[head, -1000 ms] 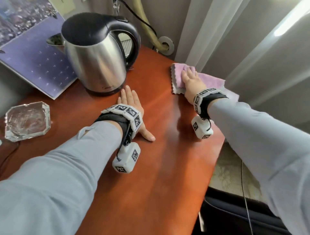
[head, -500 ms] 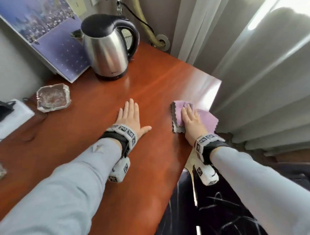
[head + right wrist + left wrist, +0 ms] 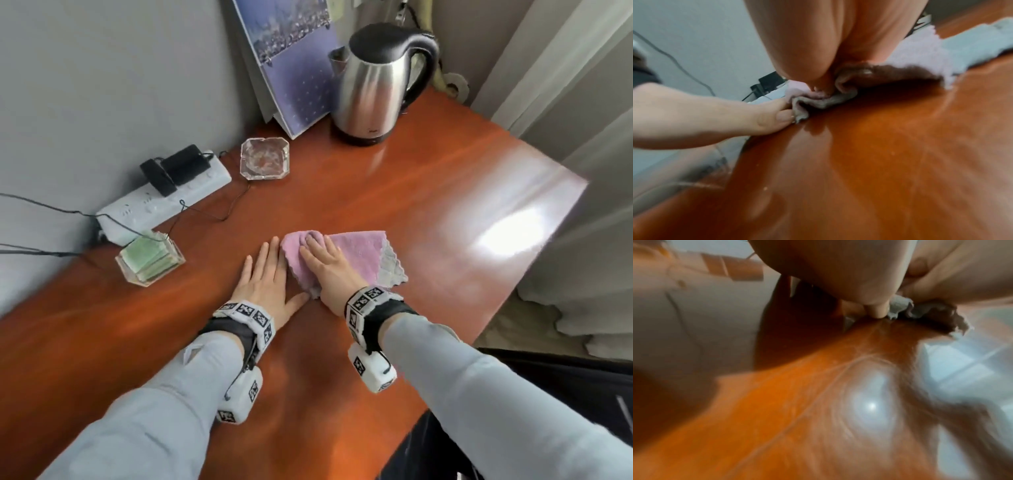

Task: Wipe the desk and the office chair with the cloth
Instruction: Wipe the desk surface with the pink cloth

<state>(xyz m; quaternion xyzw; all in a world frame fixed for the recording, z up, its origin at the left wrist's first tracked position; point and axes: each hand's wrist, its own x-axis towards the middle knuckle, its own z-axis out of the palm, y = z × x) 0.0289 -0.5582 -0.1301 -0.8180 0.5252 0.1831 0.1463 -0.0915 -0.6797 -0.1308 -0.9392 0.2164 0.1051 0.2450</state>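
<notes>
At centre frame, our right hand [image 3: 327, 270] pressed the cloth [image 3: 356, 257] flat on the desk [image 3: 428, 192], fingers spread to drive the wipe. Our left hand [image 3: 265, 284] lay flat, fingers straight, just beside it, probably as a brace.

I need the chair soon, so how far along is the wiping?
Nothing shows finished. In hand: the right hand presses the pink cloth flat on the desk, mid-desk; the left hand lies flat beside it. Left: the desk around the kettle, ashtray and power strip, then the chair.
</notes>
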